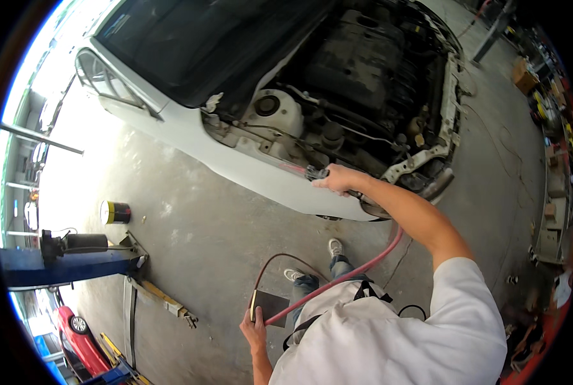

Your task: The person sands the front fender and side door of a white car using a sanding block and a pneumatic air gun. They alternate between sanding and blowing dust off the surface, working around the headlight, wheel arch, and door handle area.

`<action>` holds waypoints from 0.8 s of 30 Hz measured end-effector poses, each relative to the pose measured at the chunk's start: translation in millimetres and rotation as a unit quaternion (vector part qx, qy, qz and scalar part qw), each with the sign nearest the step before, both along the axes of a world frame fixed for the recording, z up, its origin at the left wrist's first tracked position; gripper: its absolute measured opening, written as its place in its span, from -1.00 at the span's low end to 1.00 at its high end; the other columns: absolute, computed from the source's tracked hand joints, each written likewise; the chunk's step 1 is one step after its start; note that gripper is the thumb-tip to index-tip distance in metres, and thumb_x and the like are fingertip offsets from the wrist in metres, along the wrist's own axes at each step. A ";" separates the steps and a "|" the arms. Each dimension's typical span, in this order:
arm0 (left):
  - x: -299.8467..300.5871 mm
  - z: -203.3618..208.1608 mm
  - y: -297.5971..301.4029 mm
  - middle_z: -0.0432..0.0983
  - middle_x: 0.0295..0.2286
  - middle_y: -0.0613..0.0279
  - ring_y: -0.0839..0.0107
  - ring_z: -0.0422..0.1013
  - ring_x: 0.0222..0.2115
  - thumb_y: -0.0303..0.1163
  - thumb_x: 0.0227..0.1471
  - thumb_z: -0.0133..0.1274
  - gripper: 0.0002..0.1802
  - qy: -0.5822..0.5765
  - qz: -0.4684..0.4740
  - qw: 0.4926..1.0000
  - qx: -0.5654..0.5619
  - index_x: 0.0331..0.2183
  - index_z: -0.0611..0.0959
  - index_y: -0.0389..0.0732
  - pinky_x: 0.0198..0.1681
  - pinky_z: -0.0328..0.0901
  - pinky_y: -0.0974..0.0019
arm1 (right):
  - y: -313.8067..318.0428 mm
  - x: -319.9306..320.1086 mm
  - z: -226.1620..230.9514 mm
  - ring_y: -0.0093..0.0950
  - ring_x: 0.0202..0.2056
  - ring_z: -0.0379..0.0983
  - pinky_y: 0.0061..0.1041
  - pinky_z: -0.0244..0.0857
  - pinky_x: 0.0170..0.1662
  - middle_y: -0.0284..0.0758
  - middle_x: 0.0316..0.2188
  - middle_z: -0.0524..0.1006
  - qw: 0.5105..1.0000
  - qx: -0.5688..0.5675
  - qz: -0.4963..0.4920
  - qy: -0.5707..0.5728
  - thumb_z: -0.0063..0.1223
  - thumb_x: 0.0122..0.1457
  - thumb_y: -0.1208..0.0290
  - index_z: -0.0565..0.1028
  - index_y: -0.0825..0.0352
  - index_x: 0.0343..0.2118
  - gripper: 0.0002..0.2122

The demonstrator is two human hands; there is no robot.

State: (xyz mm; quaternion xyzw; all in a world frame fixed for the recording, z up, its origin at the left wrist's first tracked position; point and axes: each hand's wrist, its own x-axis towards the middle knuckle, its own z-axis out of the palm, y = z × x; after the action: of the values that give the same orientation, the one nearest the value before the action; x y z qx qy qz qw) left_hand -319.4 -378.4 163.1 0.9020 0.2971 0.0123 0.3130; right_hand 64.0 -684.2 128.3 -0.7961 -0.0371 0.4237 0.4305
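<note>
A white car stands in front of me with its engine bay (357,70) uncovered. My right hand (337,180) is closed around a small dark hand tool (316,172) at the upper edge of the white fender (261,176). Just left of the tool, a pinkish streak (291,167) marks that edge. My left hand (254,327), low and near my body, grips a dark square panel (273,307) with a pale yellowish edge. A thick red hose (344,273) runs from the left hand up behind my right forearm; whether it joins the tool is hidden.
A thinner dark-red hose (280,255) loops by my feet. On the floor to the left stands a bucket (115,212). A blue lift arm (75,266) reaches in from the left, near a red car (81,340). Shelving (556,199) lines the right.
</note>
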 end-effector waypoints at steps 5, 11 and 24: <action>-43.6 -5.9 4.9 0.34 -0.75 0.18 0.37 0.23 -0.77 -0.26 0.12 0.06 -0.64 -0.005 0.122 0.992 -0.041 -0.59 0.49 -0.32 -0.68 0.12 0.27 | 85.3 56.6 4.4 -0.41 -0.83 0.26 -0.37 0.13 -0.76 -0.30 -0.82 0.29 1.000 0.002 0.006 -0.023 0.17 0.11 0.14 0.31 0.40 -0.71 -0.55; -100.4 -11.5 5.9 0.27 -0.75 0.40 0.62 0.15 -0.77 -0.27 0.14 0.04 -0.65 -0.106 0.300 0.940 -0.120 -0.61 0.46 -0.25 -0.74 0.00 0.43 | 172.4 74.7 36.2 -0.34 -0.78 0.35 -0.32 0.22 -0.70 -0.17 -0.78 0.41 0.992 0.073 -0.065 -0.079 0.05 0.15 0.05 0.41 0.48 -0.69 -0.49; -183.8 -36.4 42.5 0.27 -0.75 0.39 0.56 0.17 -0.80 -0.17 0.20 -0.05 -0.59 -0.195 0.406 0.882 -0.137 -0.58 0.47 -0.24 -0.76 0.02 0.40 | 254.7 66.9 12.5 -0.55 -0.78 0.25 -0.48 0.15 -0.78 -0.35 -0.71 0.37 0.939 0.316 -0.136 0.033 0.14 0.12 0.16 0.53 0.31 -0.43 -0.74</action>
State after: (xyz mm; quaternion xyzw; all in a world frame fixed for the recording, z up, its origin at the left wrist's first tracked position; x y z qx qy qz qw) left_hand -503.3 -335.9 126.7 0.6301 0.5689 0.2735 0.4523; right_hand 130.9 -429.4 140.8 -0.6026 -0.0466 0.3536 0.7139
